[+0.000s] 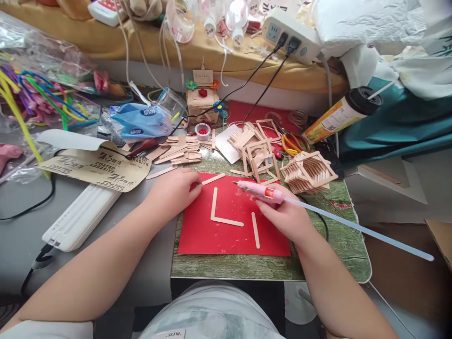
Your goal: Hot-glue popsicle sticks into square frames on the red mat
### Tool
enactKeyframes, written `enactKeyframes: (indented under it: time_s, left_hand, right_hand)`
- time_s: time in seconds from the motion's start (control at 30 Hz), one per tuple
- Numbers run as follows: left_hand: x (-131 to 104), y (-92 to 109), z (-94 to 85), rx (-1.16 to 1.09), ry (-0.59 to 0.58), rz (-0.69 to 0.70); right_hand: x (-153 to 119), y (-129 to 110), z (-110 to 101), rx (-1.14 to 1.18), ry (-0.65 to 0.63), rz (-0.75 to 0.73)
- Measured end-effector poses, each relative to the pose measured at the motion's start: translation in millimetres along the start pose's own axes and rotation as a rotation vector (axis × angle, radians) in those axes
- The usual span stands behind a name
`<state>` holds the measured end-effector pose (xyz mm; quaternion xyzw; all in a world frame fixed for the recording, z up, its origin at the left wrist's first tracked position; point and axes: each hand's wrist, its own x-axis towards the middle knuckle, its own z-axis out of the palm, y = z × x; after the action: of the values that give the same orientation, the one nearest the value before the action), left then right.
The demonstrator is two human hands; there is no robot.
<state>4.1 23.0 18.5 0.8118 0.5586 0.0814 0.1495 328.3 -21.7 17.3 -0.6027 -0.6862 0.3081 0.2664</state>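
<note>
On the red sheet (201,235), two craft sticks form an L shape (213,207), their ends meeting at the lower left corner. A separate stick (255,230) lies to its right, nearly upright in the view. My left hand (178,190) is at the sheet's upper left edge, its fingers pinching one end of another stick (213,179). In my right hand (284,212) is a pink glue gun (263,190), its nozzle pointing left over the sheet's upper part. A long translucent glue stick (356,226) extends from its back to the right.
Behind the sheet lie loose sticks (185,150), stick frames (259,155) and a stacked stick structure (309,172). A small cup (202,132), a wooden stick box (203,103) and a tall drink cup (342,113) stand farther back. Sandpaper (95,165) and a white power strip (81,216) are at left.
</note>
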Motion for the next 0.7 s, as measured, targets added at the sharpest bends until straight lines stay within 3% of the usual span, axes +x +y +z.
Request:
enactKeyframes:
  time_s: [0.13,0.2,0.4,0.7]
  left_hand:
    - [-13.6,19.2,0.7,-0.041,-0.148,0.334]
    - [-18.6,27.6,5.1,-0.010,-0.202,0.410]
    - [-24.7,34.9,10.2,0.177,-0.426,0.417]
    - [-26.7,33.0,13.3,0.146,-0.427,0.410]
  right_hand:
    - [21.0,-18.2,14.6,-0.012,-0.162,0.000]
    - [23.0,-20.0,18.9,-0.031,-0.202,-0.017]
    - [20.9,-23.9,23.8,-0.124,-0.312,-0.038]
    - [25.1,-23.9,31.5,-0.163,-0.318,0.012]
